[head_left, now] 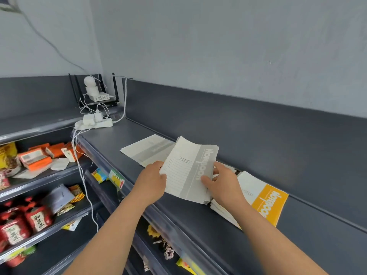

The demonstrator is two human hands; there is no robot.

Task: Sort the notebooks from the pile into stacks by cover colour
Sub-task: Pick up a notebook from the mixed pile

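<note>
I hold a bundle of grey-striped notebooks (188, 169) above the dark shelf top (139, 141), tilted up toward me. My left hand (152, 181) grips its left edge. My right hand (222, 181) holds its right edge, thumb on the cover. Behind it, to the left, a grey-striped notebook (147, 149) lies flat on the shelf. To the right lies a stack topped by a yellow-striped notebook (264, 197), partly hidden by my right wrist. More notebook edges (228, 169) show under my right hand.
A white power strip (93, 123) with plugs and cables sits at the shelf's far left corner, with a router (99, 96) behind it. Lower shelves at left carry orange boxes (37, 157) and red packets (25, 221). A raised dark back panel (258, 132) bounds the shelf.
</note>
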